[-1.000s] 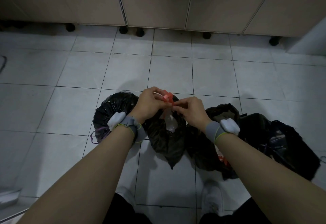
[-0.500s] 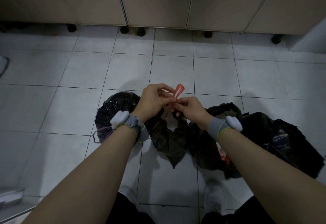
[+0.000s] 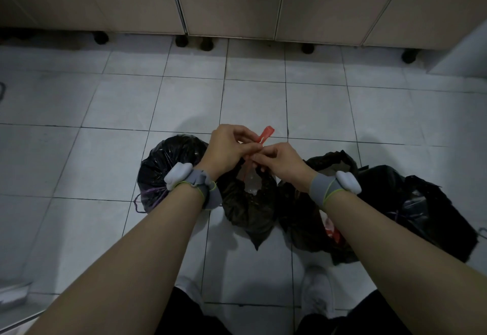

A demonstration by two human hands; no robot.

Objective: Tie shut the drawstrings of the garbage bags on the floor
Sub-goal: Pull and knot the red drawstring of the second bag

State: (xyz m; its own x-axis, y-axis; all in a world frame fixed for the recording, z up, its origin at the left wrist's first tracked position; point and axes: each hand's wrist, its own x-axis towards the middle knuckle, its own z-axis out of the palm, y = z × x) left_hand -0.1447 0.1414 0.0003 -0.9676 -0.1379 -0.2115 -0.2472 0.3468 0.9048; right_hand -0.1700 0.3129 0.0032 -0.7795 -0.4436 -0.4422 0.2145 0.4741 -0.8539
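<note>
Our left hand (image 3: 228, 147) and right hand (image 3: 283, 160) both pinch the red plastic drawstring (image 3: 265, 135) above the middle black plastic garbage bag (image 3: 249, 203) on the white tiled floor (image 3: 253, 102).

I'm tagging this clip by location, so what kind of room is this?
Probably a kitchen or utility room at home. Pale cabinets stand on short black feet above a white tiled floor, and black garbage bags sit on it while both hands tie a red drawstring.
</note>
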